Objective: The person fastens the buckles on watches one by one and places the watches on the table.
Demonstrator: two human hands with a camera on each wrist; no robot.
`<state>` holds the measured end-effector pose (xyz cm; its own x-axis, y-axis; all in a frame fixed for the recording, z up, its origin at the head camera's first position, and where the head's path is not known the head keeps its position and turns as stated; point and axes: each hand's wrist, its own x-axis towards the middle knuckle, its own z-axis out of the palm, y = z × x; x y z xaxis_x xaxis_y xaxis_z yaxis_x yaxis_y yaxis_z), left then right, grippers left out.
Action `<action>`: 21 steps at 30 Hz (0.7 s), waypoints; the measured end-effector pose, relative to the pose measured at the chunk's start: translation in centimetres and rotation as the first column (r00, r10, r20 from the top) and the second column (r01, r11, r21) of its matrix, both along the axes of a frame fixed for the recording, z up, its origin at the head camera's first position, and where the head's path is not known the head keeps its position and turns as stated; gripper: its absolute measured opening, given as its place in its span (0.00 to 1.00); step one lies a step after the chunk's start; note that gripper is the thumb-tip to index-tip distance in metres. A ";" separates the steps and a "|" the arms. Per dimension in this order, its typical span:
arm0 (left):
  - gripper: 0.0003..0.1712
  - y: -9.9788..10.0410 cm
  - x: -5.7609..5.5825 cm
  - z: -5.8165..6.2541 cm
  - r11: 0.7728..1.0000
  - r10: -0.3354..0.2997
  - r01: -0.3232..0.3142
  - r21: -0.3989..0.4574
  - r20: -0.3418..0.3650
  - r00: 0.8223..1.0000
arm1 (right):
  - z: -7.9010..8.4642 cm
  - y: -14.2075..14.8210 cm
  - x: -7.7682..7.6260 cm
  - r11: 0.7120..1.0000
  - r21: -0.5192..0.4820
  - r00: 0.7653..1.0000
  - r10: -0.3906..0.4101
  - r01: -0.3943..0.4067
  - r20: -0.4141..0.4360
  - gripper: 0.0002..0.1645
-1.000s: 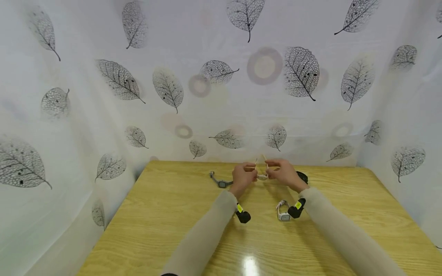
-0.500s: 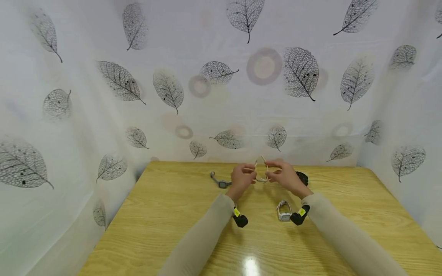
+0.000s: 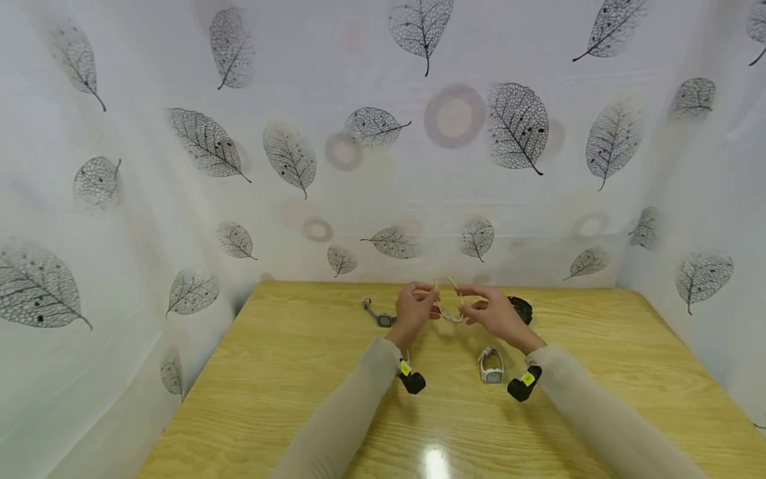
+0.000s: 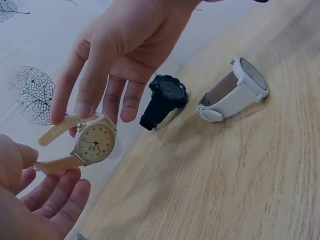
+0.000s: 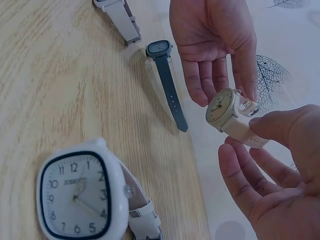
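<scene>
Both hands hold a cream wristwatch (image 3: 451,319) above the far part of the table, one strap each. My left hand (image 3: 413,311) pinches the strap with the buckle, which shows in the right wrist view. The thumb and fingers of my right hand (image 3: 495,314) pinch the strap with holes (image 4: 59,131). Its round cream dial (image 4: 96,144) faces the left wrist camera; the straps stand apart, unfastened. A grey watch (image 3: 385,320) lies beside my left hand, its strap stretched out. Behind my right hand sits a black watch (image 3: 520,310), partly hidden in the head view.
A white square-faced watch (image 3: 492,374) stands on the wooden table (image 3: 287,386) between the forearms. In the right wrist view another white watch (image 5: 120,17) is cut off at the top edge. A leaf-printed curtain (image 3: 323,219) encloses the table's back and sides.
The hands have shifted slightly left and lower with the cream watch, and its case has tilted. The right wrist has moved away from the white square watch. The other watches stay put.
</scene>
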<state>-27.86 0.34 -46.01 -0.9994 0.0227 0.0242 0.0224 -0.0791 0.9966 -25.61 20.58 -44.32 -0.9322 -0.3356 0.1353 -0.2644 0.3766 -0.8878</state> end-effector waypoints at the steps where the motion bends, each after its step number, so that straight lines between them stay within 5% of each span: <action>1: 0.08 -0.1 0.0 0.1 1.000 0.001 -0.001 0.007 0.004 1.000 | 0.0 0.0 0.1 1.000 -0.005 1.000 0.000 0.000 -0.001 0.30; 7: 0.14 -0.3 0.1 0.1 0.999 -0.014 0.014 0.040 -0.003 1.000 | 0.1 0.0 0.4 1.000 -0.023 1.000 -0.002 0.002 -0.009 0.30; 21: 0.16 -0.9 0.7 -0.4 0.985 -0.170 0.170 0.015 0.019 0.985 | 0.5 -0.7 0.6 0.995 -0.041 0.996 -0.092 0.092 -0.001 0.27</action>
